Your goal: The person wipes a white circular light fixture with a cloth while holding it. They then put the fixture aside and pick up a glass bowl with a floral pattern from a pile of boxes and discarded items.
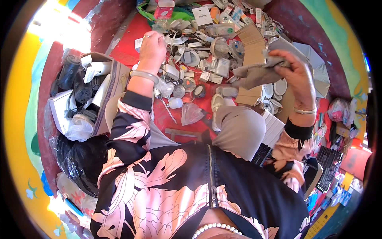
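Observation:
My right hand (293,71) is raised at the right, its fingers closed round a crumpled grey cloth (260,73). The cloth hangs out to the left, above the flaps of a cardboard box. Farther left, my left hand (152,47) is closed over the far left edge of a heap of small goods (191,57). Its fingertips point away from me, and I cannot make out what they hold. Near them lies a clear plastic wrapping (160,26). White round fittings, small boxes and a white bulb (175,102) lie below and right of that hand.
At the left stands a cardboard box (119,77) with dark and white appliances. A black plastic bag (75,159) sits nearer. On the right an open carton (252,44) holds white discs (280,86). A clear bag (191,114) lies on the red floor covering between my legs. Black keyboards (329,159) lean at the right.

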A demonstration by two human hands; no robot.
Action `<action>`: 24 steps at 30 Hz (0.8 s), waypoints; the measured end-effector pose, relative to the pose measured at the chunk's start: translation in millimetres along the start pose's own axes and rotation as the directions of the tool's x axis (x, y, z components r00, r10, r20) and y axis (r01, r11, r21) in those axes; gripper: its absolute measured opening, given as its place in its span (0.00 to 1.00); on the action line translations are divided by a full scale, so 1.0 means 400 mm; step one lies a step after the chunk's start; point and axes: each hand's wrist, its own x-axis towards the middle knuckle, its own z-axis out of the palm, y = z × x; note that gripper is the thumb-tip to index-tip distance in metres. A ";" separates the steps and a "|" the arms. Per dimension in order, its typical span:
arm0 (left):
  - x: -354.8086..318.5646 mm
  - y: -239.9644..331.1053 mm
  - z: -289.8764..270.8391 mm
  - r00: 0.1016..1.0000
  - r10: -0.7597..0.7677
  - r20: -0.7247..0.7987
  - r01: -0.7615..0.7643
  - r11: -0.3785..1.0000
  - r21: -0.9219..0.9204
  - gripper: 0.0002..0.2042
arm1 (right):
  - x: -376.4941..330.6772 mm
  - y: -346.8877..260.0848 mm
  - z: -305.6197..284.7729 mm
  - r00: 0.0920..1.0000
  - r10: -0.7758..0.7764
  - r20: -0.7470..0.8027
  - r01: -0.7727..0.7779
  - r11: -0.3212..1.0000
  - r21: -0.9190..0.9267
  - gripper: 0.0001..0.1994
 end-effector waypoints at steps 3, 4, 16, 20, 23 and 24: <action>0.018 -0.022 0.025 0.998 -0.057 0.006 0.057 0.998 0.022 0.12 | 0.035 -0.007 0.075 0.997 0.047 -0.063 -0.043 0.996 0.075 0.15; 0.028 -0.027 0.039 0.998 -0.057 -0.005 0.057 0.998 0.009 0.12 | 0.049 0.051 0.088 0.993 0.114 -0.036 -0.117 0.990 -0.079 0.14; 0.097 -0.129 0.334 0.802 -0.177 0.571 0.231 0.973 -0.022 0.16 | 0.048 0.146 0.482 0.836 0.083 0.542 0.216 0.859 -0.465 0.12; 0.084 -0.127 0.526 0.733 -0.167 0.660 0.307 0.947 -0.100 0.17 | 0.018 0.126 0.496 0.814 -0.027 0.580 0.443 0.675 -0.590 0.05; 0.072 -0.087 0.679 0.605 -0.216 0.766 0.401 0.914 -0.060 0.19 | 0.004 0.115 0.469 0.830 -0.123 0.543 0.499 0.600 -0.626 0.05; 0.057 -0.095 0.738 0.636 -0.248 0.731 0.433 0.898 -0.072 0.19 | 0.007 0.110 0.452 0.847 -0.103 0.521 0.464 0.622 -0.631 0.06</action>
